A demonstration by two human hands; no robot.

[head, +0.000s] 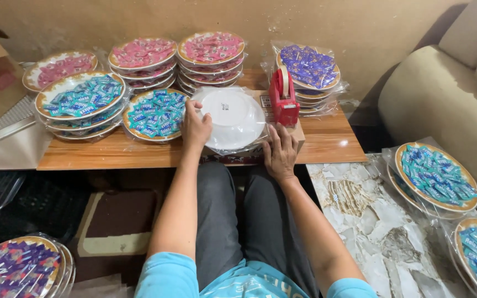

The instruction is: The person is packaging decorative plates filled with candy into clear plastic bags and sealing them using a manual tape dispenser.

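glossy plastic-wrapped plate point(233, 117), wooden table point(332, 140)

Both bare forearms reach forward from the bottom of the view, elbows bent out slightly. The left hand point(195, 128) rests palm down with fingers curled forward. The right hand point(280, 152) lies flat, fingers spread and pointing away from the body.

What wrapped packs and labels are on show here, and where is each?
Upturned plate: white, film-wrapped, small label underneath, between left hand and right hand.
Pink sweet plates: stacks at the table's back.
Blue sweet plates: left of the hands.
Purple sweet plates: behind the red tape dispenser.
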